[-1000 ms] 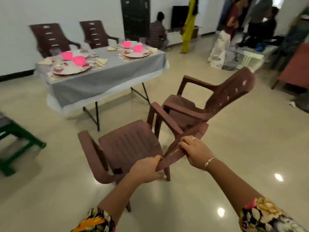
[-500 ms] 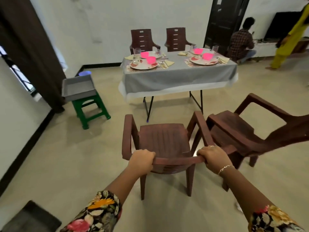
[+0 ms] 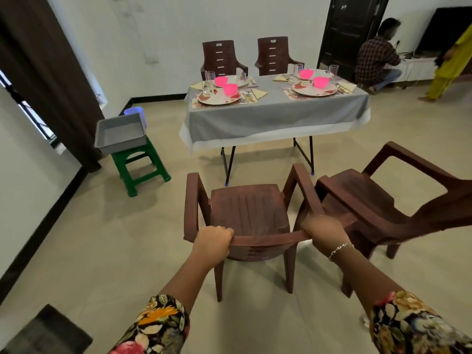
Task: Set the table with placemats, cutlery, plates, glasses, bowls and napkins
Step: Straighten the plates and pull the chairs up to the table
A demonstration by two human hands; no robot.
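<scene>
A brown plastic armchair (image 3: pixel 249 213) stands on the floor in front of me, its seat facing the table. My left hand (image 3: pixel 213 242) grips the top edge of its backrest on the left. My right hand (image 3: pixel 324 232) grips the same edge on the right. Beyond it is the table (image 3: pixel 275 116) under a grey cloth, set with floral plates (image 3: pixel 218 97), pink bowls (image 3: pixel 231 89), glasses (image 3: pixel 210 79), yellow napkins (image 3: pixel 259 93), placemats and cutlery.
A second brown armchair (image 3: pixel 383 200) stands close on the right, angled away. Two more chairs (image 3: pixel 223 58) sit behind the table. A grey tub (image 3: pixel 120 134) rests on a green stool (image 3: pixel 139 164) at left. People are at the back right. A dark mat (image 3: pixel 48 333) lies bottom left.
The view has swung left so the table is straight ahead. The chair I hold has turned to face the table squarely and sits closer to it.
</scene>
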